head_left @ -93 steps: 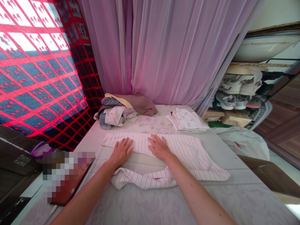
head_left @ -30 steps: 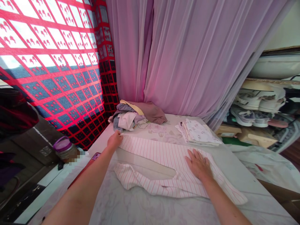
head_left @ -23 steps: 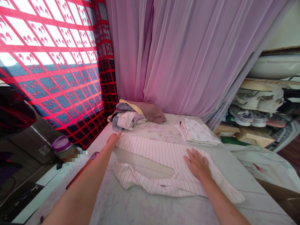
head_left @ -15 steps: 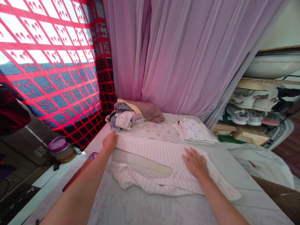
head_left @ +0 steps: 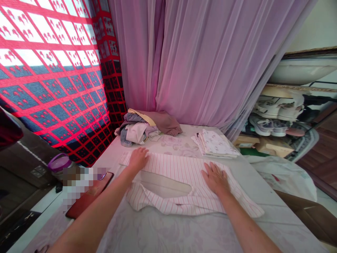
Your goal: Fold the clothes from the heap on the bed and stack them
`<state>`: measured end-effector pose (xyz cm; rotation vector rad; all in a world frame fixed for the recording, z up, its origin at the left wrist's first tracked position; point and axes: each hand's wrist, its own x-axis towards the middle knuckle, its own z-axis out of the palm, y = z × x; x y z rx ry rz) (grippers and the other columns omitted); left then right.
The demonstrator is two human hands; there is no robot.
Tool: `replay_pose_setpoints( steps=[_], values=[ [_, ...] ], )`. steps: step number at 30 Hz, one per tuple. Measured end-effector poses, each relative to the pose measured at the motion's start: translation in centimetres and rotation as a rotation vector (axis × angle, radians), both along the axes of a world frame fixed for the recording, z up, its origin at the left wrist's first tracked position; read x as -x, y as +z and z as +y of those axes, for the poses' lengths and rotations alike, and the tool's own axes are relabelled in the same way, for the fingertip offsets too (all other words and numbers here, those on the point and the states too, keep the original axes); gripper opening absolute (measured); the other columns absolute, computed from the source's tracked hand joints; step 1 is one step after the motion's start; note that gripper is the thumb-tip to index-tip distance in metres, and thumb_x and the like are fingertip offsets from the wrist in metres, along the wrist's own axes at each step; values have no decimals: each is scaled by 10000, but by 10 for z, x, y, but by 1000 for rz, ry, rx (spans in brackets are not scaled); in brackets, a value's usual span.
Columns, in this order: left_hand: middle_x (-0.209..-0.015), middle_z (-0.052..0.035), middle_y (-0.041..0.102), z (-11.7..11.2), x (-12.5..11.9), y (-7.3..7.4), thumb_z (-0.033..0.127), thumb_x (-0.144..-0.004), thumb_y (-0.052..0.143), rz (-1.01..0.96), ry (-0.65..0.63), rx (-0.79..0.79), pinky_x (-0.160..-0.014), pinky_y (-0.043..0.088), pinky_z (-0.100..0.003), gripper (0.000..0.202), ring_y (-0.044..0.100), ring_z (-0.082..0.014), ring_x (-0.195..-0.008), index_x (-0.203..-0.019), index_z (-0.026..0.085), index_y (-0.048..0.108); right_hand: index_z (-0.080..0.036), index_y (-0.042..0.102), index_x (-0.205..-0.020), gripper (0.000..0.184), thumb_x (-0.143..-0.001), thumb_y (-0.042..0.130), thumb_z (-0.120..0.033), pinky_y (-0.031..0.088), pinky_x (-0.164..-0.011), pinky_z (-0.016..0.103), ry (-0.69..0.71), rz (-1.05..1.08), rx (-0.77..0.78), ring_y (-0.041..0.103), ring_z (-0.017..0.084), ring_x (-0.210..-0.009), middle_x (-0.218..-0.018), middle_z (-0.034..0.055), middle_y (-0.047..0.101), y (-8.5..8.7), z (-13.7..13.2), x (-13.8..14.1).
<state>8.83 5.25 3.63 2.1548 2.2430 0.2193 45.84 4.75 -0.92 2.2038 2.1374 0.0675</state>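
A pair of white trousers with pink stripes (head_left: pixel 173 168) lies spread on the bed-like surface, its two legs pointing left and apart. The upper leg is stretched fairly straight, while the lower one is bunched and wrinkled. On the upper leg, a little in from its left end, my left hand (head_left: pixel 138 159) rests with its fingers laid over the cloth. My right hand (head_left: pixel 216 177) lies flat on the wider right part of the trousers, fingers spread. Neither hand visibly grips the fabric.
A heap of clothes (head_left: pixel 137 131) sits at the back left, and a folded stack of printed cloth (head_left: pixel 217 142) at the back right. A reddish phone (head_left: pixel 89 196) lies by my left forearm. Shoes (head_left: pixel 268 125) stand on a rack at right; a purple curtain (head_left: pixel 200 63) hangs behind.
My left hand has moved right from the end of the upper leg onto its cloth, going from a closed grip to lying open. My right hand stays on the trousers.
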Motion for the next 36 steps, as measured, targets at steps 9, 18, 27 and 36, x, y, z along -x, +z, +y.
replay_pose_setpoints(
  steps=[9,18,27,36],
  values=[
    [-1563,-81,258,-27,-78,-39,569,-942,227,6,-259,107,-1135,147,-556,619,190,-299,-1438,-1468,256,319,-231,355,-1453,552,-959,231,-446,218,-1102,500,4,12,6,260,246,-1399,-1536,91,301,2,-2,0],
    [-1517,-68,365,-34,-73,-45,511,-952,287,-18,-287,-14,-1146,209,-475,546,294,-272,-1401,-1421,258,402,-270,496,-1353,456,-914,371,-264,218,-1100,516,96,89,-67,327,236,-1366,-1491,70,390,25,13,33],
    [-1443,-108,462,-33,-72,-52,452,-933,397,-48,-304,-148,-1118,291,-488,495,367,-302,-1355,-1342,192,498,-284,673,-1098,288,-888,477,-309,391,-909,304,391,242,53,592,185,-1063,-1131,27,686,51,69,151],
    [-1293,-100,595,-34,-75,-51,385,-930,425,-150,-440,-198,-1106,348,-419,417,463,-258,-1278,-1240,147,571,-251,693,-837,155,-842,583,-361,379,-839,298,398,278,39,595,180,-962,-983,15,698,38,87,162]
  ],
)
